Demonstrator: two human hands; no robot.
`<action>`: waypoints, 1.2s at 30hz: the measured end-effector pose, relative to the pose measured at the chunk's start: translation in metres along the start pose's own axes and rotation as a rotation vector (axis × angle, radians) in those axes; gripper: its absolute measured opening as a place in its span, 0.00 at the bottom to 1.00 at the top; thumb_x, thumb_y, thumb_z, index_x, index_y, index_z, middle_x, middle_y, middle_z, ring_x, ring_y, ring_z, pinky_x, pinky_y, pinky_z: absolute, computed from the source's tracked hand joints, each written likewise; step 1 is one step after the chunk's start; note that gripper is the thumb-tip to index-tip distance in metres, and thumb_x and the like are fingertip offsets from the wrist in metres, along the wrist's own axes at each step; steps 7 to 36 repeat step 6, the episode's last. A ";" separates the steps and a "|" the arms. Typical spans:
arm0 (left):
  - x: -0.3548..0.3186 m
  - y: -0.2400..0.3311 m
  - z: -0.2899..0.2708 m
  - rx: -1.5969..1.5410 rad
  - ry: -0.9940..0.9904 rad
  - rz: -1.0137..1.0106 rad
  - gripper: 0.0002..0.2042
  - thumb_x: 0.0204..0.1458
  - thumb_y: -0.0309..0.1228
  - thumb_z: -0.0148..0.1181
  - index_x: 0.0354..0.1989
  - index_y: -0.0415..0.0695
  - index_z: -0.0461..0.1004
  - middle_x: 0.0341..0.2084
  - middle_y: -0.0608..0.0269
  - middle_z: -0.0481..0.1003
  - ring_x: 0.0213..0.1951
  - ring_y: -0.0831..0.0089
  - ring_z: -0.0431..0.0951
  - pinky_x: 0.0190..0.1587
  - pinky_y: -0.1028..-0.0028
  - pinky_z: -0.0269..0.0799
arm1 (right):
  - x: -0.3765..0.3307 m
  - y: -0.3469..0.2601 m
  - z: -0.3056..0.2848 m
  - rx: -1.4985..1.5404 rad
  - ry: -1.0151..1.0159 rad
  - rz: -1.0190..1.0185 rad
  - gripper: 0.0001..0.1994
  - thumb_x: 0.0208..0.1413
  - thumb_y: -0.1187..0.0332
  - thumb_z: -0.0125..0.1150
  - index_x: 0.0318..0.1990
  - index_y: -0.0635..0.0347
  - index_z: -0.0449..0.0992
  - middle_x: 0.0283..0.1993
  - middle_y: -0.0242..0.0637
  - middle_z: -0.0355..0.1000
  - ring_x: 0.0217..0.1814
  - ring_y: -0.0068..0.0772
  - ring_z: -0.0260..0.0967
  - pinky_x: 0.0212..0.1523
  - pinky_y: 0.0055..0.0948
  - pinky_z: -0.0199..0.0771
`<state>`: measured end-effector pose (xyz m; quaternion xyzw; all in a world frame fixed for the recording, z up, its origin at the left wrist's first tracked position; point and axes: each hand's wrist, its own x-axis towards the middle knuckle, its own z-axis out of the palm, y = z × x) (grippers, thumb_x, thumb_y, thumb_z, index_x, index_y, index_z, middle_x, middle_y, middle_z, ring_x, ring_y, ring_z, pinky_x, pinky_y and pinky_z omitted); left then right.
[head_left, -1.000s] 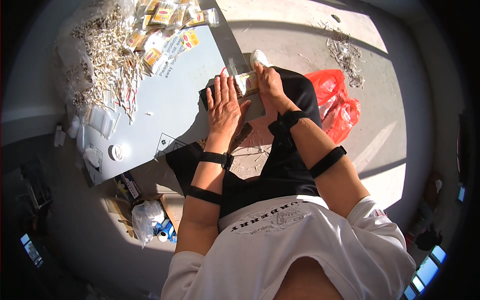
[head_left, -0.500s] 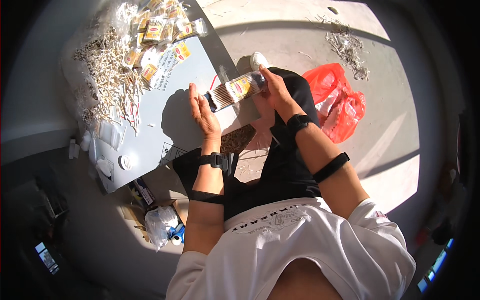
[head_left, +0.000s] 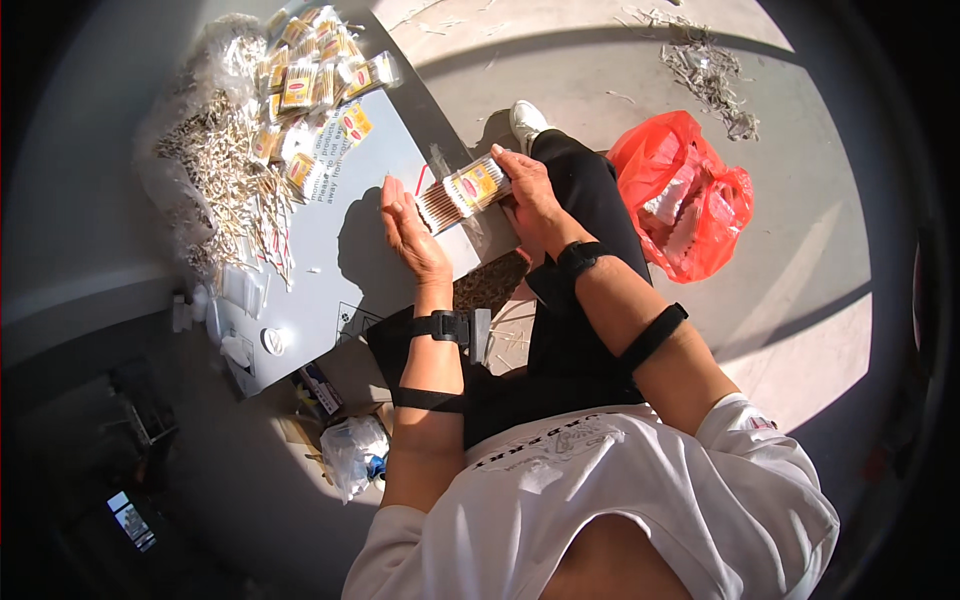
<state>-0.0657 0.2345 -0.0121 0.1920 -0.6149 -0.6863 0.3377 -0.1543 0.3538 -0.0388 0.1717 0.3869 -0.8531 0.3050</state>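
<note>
A clear pack of cotton swabs (head_left: 445, 205) with a yellow and red label is held above the table corner, tilted up to the right. My right hand (head_left: 532, 198) is closed around its right end, the thumb lying along the upper edge. At the pack's other end, my left hand (head_left: 412, 238) stands upright with fingers stretched out and the palm side against or very near the swab tips; actual contact cannot be made out. Many loose cotton swabs (head_left: 215, 150) spill from a big clear plastic bag at the table's left. Filled swab packs (head_left: 300, 88) are heaped beside them.
The grey table (head_left: 370, 150) ends just beyond my hands. A small white round container (head_left: 273, 341) sits near its front edge. On the floor are a red plastic bag (head_left: 690, 245) at right, scattered scraps (head_left: 710, 75) farther off, and a box with a clear bag (head_left: 352, 450) below.
My right hand has closed further over the pack's right end, covering the clear plastic that stuck out there. My left hand stays flat at the other end. The whole view has shifted slightly.
</note>
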 end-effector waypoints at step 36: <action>0.001 -0.002 0.001 -0.008 0.019 -0.019 0.35 0.63 0.50 0.44 0.66 0.31 0.51 0.66 0.42 0.54 0.69 0.54 0.52 0.71 0.58 0.43 | 0.000 0.003 0.000 -0.042 0.009 -0.070 0.09 0.58 0.63 0.63 0.32 0.59 0.77 0.27 0.28 0.73 0.27 0.21 0.69 0.31 0.27 0.71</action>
